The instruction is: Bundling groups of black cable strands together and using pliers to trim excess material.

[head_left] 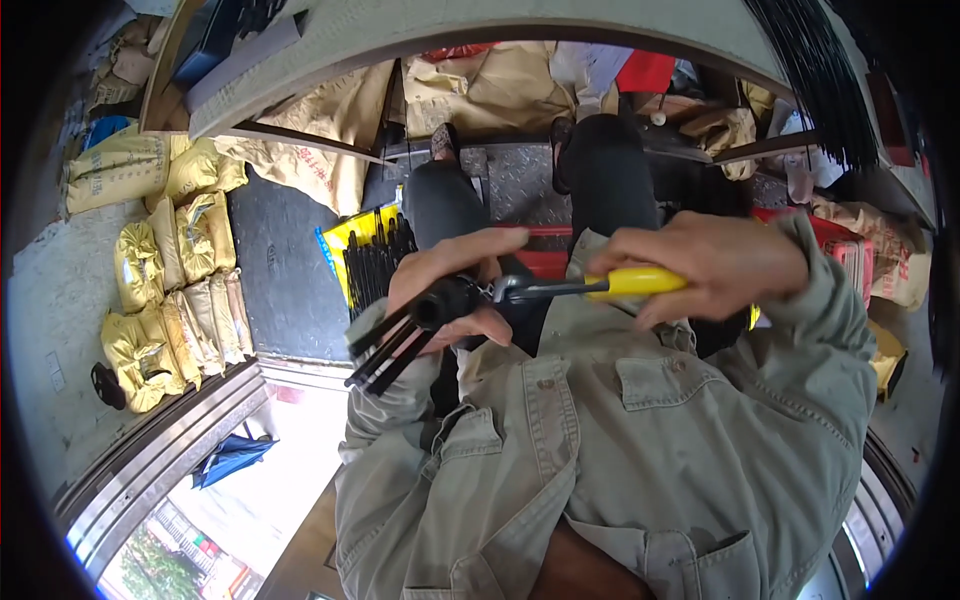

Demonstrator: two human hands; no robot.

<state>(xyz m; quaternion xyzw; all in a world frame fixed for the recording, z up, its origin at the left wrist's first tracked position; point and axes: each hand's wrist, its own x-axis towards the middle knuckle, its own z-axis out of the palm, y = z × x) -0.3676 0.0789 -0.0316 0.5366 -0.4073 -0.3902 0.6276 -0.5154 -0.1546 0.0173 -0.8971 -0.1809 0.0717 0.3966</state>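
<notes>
the left hand [455, 265] has its fingers curled part-way round a black rod bundle [437, 303], one finger stretched out straight above and the thumb out below. the bundle sits in front of the chest, slim, straight rods splaying towards the lower left from a thick, round end with a dark hollow in it. the right hand [695, 268], slightly blurred, has its fingers wrapped round the smooth, bright yellow grip of a pair of pliers [600, 284]. their grey metal head meets a small, shiny metal piece beside the hollow end; whether the jaws grip it, i cannot tell.

the sleeves and shirt [680, 460] are creased, olive-grey cloth with stitched seams and buttoned flap pockets. behind the left hand, more thin black rods [372, 262] stand in a row against a glossy yellow sheet [385, 215]. at the left, plump, crinkled golden sacks [150, 355] stand packed together beside a flat, dark mat [285, 260]. ahead, a pale worktop [560, 20] shows a curved edge.
</notes>
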